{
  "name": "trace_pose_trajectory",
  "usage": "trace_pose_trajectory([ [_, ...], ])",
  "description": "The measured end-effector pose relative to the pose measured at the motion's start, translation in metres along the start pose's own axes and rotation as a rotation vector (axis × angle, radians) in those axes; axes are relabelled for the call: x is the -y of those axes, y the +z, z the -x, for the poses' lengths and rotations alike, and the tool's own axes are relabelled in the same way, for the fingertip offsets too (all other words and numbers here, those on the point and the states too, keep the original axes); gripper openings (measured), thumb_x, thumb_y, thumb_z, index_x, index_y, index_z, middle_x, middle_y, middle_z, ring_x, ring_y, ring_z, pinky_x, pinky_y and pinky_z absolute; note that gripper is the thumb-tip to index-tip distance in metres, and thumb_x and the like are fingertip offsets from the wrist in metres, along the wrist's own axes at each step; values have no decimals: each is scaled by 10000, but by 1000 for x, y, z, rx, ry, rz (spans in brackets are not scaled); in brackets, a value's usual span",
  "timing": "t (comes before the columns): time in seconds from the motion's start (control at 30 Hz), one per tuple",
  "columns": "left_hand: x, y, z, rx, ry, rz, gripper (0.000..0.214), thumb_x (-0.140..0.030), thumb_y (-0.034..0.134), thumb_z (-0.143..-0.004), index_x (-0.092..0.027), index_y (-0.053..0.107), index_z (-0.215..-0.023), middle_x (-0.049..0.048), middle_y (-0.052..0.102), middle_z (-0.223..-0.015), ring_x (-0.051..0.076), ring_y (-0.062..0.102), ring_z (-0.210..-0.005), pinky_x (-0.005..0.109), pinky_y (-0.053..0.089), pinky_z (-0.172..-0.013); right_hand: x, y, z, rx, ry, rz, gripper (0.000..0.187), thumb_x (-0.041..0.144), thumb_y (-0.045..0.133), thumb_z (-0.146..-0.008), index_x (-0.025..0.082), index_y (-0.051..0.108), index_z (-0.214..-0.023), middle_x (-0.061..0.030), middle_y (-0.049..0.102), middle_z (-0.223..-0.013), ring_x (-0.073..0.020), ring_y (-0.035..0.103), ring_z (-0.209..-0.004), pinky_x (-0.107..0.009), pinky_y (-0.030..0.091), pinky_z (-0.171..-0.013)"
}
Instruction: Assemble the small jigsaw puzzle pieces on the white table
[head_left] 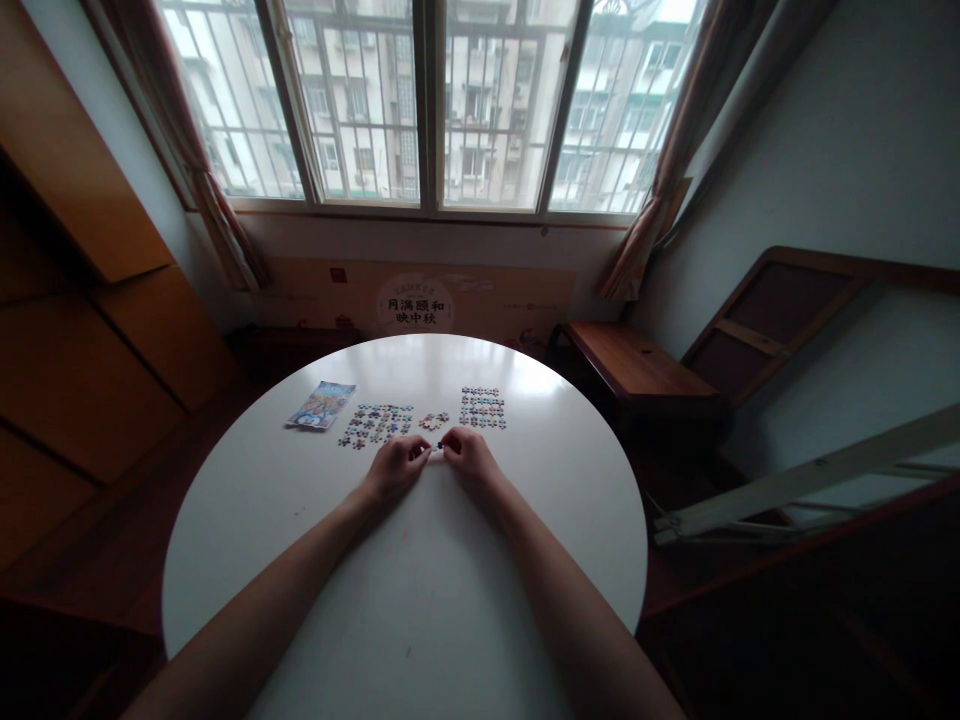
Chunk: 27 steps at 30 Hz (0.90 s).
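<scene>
My left hand [399, 464] and my right hand [466, 455] meet near the middle of the white round table [420, 580], fingers pinched. Between the fingertips is a small dark and pale jigsaw puzzle piece [439, 447], gripped from both sides; whether it is one piece or two I cannot tell. Just beyond the hands lies a small cluster of puzzle pieces [433, 422]. Loose puzzle pieces [377, 424] are spread in rows to the left, and more puzzle pieces [482, 408] lie in rows to the right. A colourful printed picture sheet [322, 406] rests at the far left.
Behind the table, a long printed box [480, 290] stands below the barred window [431, 110]. A low wooden bench [637, 358] is at the right, near a leaning wooden frame [780, 300]. Wooden cabinets [82, 390] line the left side.
</scene>
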<state>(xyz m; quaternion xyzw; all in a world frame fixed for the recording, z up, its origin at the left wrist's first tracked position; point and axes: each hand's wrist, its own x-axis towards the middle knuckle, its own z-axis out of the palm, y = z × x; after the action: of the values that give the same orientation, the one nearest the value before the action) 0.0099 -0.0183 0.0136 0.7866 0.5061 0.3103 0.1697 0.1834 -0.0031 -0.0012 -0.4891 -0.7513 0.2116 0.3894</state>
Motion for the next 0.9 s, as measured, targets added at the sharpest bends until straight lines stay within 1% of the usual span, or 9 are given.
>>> trace_pose_trajectory([
  [0.23,0,1,0,0,-4,11,190,-284,542,-804,-159,685,-809,12,622,-622,117,536,-576,208,374,-559,-1,0,0,5,10,-13,126,86,540,-695,152,635,-744,7,556,-668,-106,480,-622,-206,378,-604],
  [0.9,1,1,1,-25,22,0,199,-294,532,-813,-168,685,-791,9,626,-623,114,544,-572,204,370,-550,2,-1,1,-7,-17,-1,125,94,531,-708,148,635,-752,-3,571,-680,-111,486,-628,-210,379,-608],
])
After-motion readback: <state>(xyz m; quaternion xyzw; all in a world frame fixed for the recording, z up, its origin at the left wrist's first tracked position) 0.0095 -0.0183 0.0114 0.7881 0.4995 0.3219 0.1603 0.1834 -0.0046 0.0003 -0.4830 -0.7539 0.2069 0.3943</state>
